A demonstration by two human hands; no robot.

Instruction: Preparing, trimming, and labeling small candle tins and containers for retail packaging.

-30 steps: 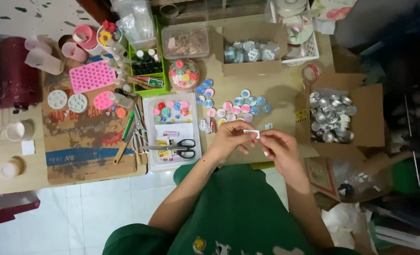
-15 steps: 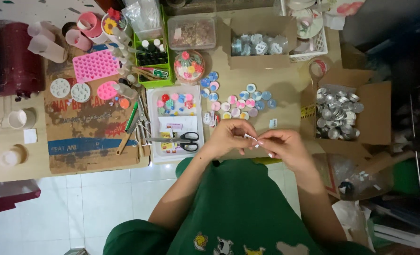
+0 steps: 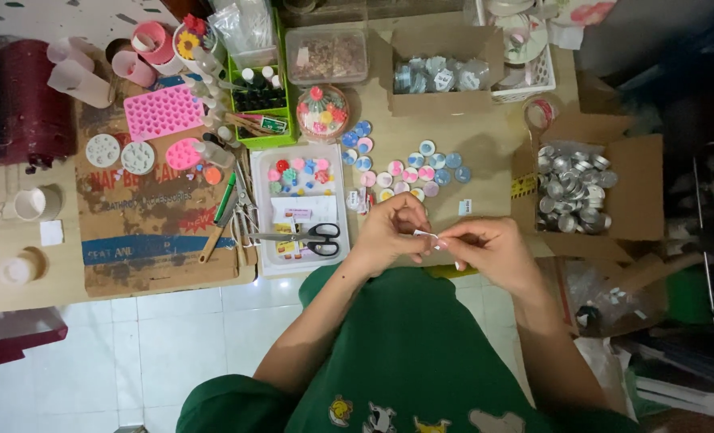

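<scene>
Small white paper slip (image 3: 426, 234), being pinched between both hands just above the lap, at the near table edge (image 3: 20, 293). Left hand (image 3: 389, 232) pressing thumb and fingertips together on one end of the slip; right hand (image 3: 489, 250) pinching the other end, fingers curled in, the two hands nearly touching. Too small to tell whether peeling, folding or simply holding.

Just beyond the grip, lying in loose rows on the tabletop: small round pieces (image 3: 409, 164) in pink, blue and white, judging by the look already finished or at least set out. Left of the grip, sitting in a white tray (image 3: 261, 210), black-handled scissors (image 3: 305, 236) and more coloured pieces, lying untouched. Further left, resting on cardboard, a pink mould (image 3: 161, 112). Right of the grip, standing open, a cardboard box (image 3: 642, 188) packed with small silver tins (image 3: 569, 188), seemingly still waiting to be used. Further beyond the grip, holding clear pieces, a second cardboard box (image 3: 441, 100).

Judging from this: many pieces laid out, a full stock of tins remaining, so likely somewhere mid-way, with much left.
</scene>
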